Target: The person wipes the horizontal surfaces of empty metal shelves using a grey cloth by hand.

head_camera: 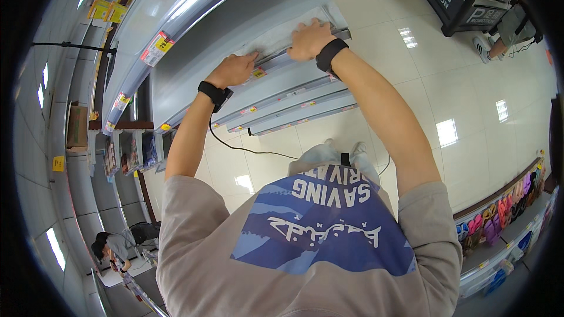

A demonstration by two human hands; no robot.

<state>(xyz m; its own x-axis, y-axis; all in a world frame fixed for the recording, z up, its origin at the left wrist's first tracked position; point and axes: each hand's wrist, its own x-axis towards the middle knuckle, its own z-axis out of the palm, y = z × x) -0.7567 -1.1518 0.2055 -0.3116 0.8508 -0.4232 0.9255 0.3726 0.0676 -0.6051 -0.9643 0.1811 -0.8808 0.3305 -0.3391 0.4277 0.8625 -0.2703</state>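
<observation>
Fingers spread, my right hand (310, 42) presses on a pale, flat, creased sheet or cloth (282, 31) lying along the front of a grey metal shelf (194, 68). To its left, my left hand (233, 70) rests at the shelf's front edge, with its fingertips at the near end of the pale material. Whether those fingers pinch it cannot be told. A price tag (258, 73) sits in the edge strip just below the left fingertips. Both wrists wear black bands, and a thin cable hangs from the left one.
An upper shelf edge with price tags (157, 48) juts over at the upper left; lower shelf tiers (282, 95) lie below my hands. A promotion stand (454, 0) and a person (513, 31) are at the upper right, slippers (498, 211) at the lower right, another person (116, 246) at the lower left.
</observation>
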